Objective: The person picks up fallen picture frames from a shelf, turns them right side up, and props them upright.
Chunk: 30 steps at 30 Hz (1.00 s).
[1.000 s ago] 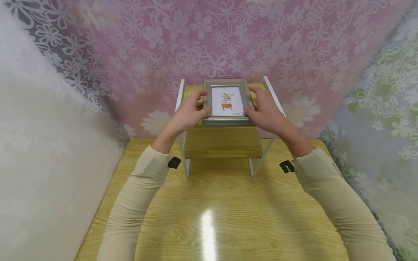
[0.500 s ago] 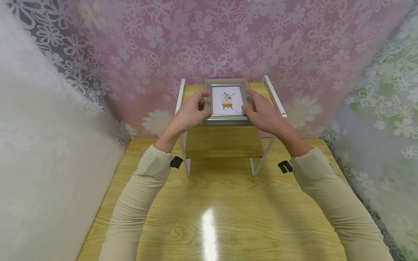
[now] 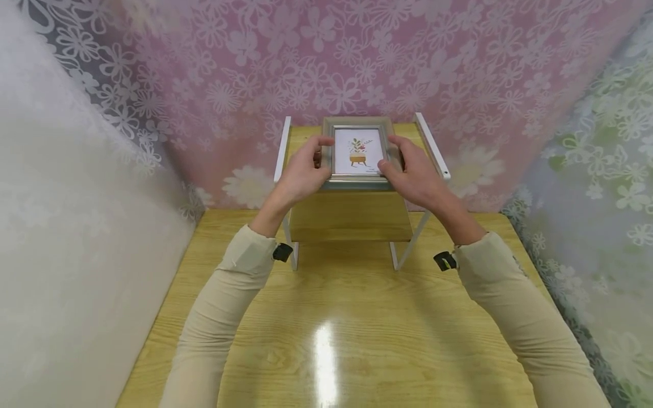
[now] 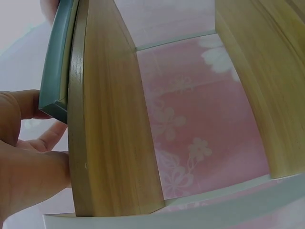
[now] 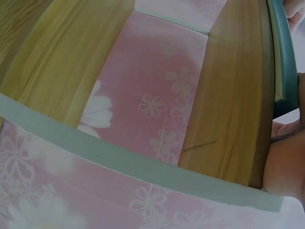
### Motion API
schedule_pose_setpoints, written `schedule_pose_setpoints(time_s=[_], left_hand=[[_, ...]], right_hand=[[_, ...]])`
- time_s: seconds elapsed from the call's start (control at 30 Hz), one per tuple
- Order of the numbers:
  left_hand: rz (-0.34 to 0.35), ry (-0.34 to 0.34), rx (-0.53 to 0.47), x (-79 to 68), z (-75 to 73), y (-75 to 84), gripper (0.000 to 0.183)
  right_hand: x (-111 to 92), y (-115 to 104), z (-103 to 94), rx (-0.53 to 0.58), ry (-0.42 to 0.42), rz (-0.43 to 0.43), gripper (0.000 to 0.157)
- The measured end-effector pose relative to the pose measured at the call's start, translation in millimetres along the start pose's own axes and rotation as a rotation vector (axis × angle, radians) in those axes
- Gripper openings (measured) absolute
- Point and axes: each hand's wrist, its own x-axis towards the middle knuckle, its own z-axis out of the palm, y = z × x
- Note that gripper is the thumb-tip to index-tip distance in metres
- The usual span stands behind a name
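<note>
At the head view's upper centre, the left hand (image 3: 304, 173) and right hand (image 3: 415, 174) clasped opposite sides of the picture frame (image 3: 358, 152) on the upper shelf (image 3: 304, 132), where uneven pushing could have skewed it or tipped it over the front edge.

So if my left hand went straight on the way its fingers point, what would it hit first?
Most likely the picture frame: the index fingertip of the left hand looks to be right at the frame's left border, though the head view leaves exact contact hard to judge.
</note>
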Motion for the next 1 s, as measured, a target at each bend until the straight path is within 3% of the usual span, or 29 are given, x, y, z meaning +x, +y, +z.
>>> schedule_pose_setpoints(time_s=[0.37, 0.57, 0.7, 0.8, 1.0], left_hand=[[-0.02, 0.042, -0.057, -3.8, -0.8, -1.4, 0.053], [-0.024, 0.039, -0.145, -15.2, -3.2, 19.5, 0.055], [0.004, 0.045, -0.131, -22.6, -3.8, 30.7, 0.053], [0.016, 0.045, -0.13, -23.8, -3.1, 31.5, 0.053], [0.046, 0.031, -0.226, -21.5, -0.1, 24.4, 0.053]], right_hand=[[1, 1, 5.7, 0.017, 0.059, -0.025, 0.065], [-1, 2, 5.7, 0.039, 0.109, -0.035, 0.063], [-2, 1, 5.9, 0.034, 0.159, -0.064, 0.062], [-3, 1, 6.4, 0.052, 0.178, -0.074, 0.061], [-6, -1, 6.7, 0.103, 0.187, -0.055, 0.061]])
